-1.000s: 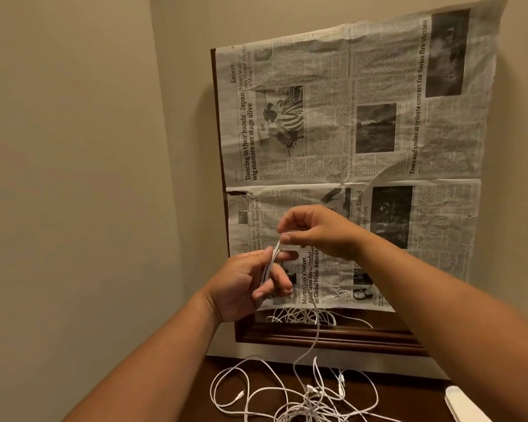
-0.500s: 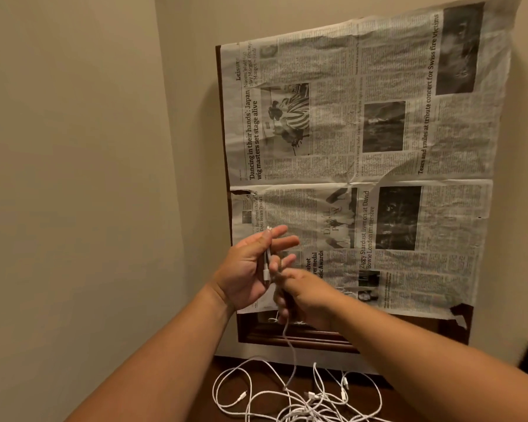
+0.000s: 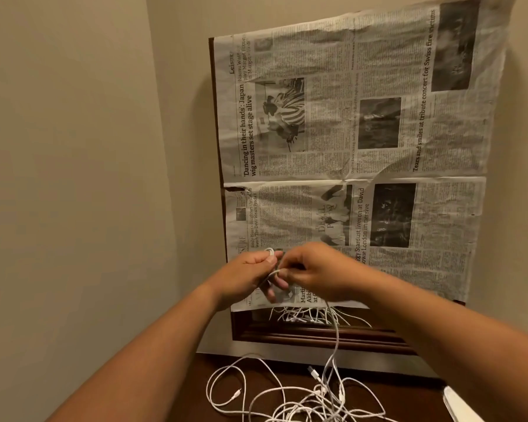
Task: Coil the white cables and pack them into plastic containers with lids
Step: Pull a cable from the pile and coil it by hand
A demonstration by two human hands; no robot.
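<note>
Winding white cable (image 3: 335, 336) around my left hand (image 3: 247, 277) fingers as a form, right hand (image 3: 316, 271) fingers pinching the strand taut.

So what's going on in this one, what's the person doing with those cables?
A person is winding a white cable by hand in front of a newspaper-covered mirror. The left hand holds the loops made so far, while the right hand brings the cable across to it. The free end trails down into a tangled pile of white cables on the dark wooden surface. No container is clearly in view, so nothing looks packed yet.
</note>
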